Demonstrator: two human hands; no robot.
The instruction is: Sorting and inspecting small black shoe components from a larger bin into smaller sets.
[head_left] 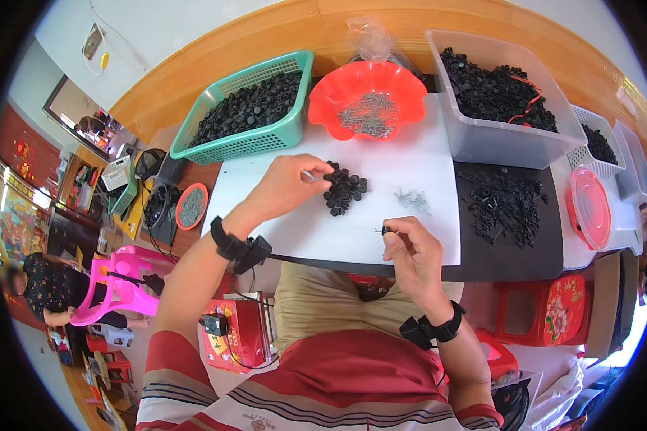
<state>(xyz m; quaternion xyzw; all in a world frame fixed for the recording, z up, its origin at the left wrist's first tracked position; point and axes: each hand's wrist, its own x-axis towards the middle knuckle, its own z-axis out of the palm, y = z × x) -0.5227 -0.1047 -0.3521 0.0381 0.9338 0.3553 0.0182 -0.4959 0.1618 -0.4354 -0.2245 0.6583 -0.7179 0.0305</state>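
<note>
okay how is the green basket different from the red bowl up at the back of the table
The green basket is rectangular with slotted walls; the red bowl is round with a scalloped rim. The basket holds black parts, the bowl thin metal pins. The basket sits left of the bowl. Both are plastic and open-topped.

A red shirt [323, 388] with grey, white and dark stripes is worn, with short sleeves. Khaki shorts [323, 302] are seen below. A black band with a small black box is strapped round each wrist [241, 249].
</note>
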